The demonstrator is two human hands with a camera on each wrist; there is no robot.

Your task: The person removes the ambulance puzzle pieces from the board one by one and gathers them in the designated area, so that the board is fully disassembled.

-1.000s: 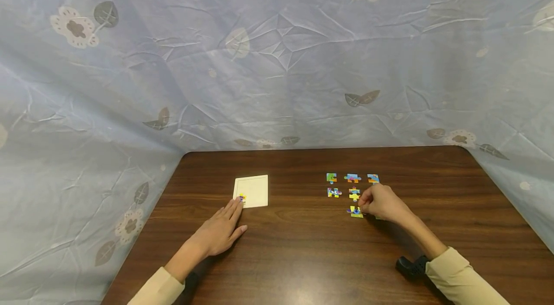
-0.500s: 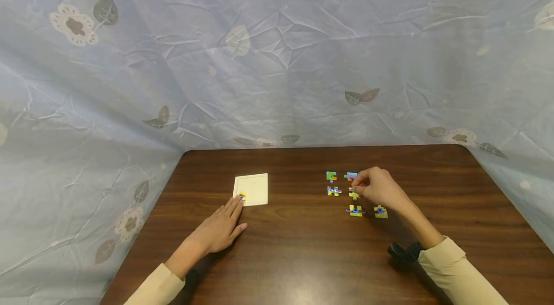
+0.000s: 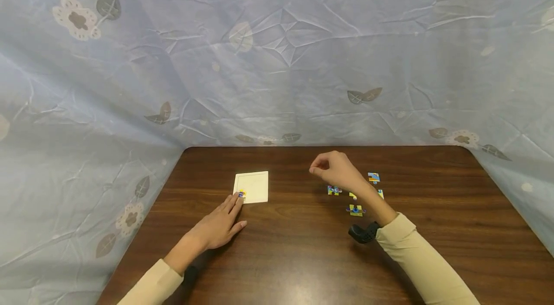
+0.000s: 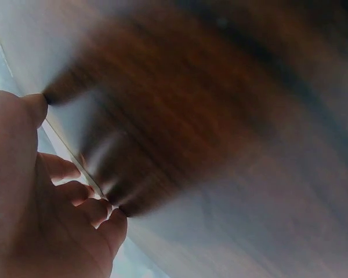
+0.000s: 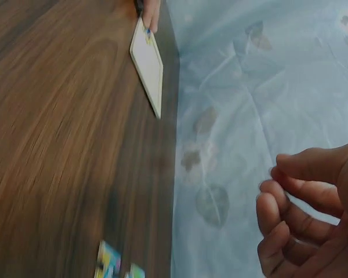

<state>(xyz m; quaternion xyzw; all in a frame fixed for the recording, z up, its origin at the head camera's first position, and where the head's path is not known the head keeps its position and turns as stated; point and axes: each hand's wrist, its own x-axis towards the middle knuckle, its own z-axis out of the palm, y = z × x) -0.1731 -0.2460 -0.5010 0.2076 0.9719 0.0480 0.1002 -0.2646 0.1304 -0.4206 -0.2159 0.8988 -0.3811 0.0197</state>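
Observation:
My left hand (image 3: 218, 224) lies flat, its fingertips resting on the lower left corner of a square cream puzzle tray (image 3: 257, 188). A small yellow jigsaw piece (image 3: 242, 194) sits in that corner, partly under the fingers. Above the table, my right hand (image 3: 339, 170) is raised, fingers curled and thumb tip meeting the index finger. Nothing shows between these fingertips (image 5: 281, 165) in the right wrist view. Beneath that hand and arm lie loose jigsaw pieces, among them one with eyes (image 3: 333, 190), a yellow one (image 3: 356, 210) and a blue-orange one (image 3: 373, 177). Others are hidden.
The brown wooden table (image 3: 285, 252) carries everything. A pale floral cloth (image 3: 277, 79) hangs behind it and at the sides. A black wrist device (image 3: 363, 233) is on the right wrist. Two pieces show at the bottom of the right wrist view.
My right hand has risen from the lower right pieces and swung left, toward the upper left of the group. The left hand has stayed on the tray.

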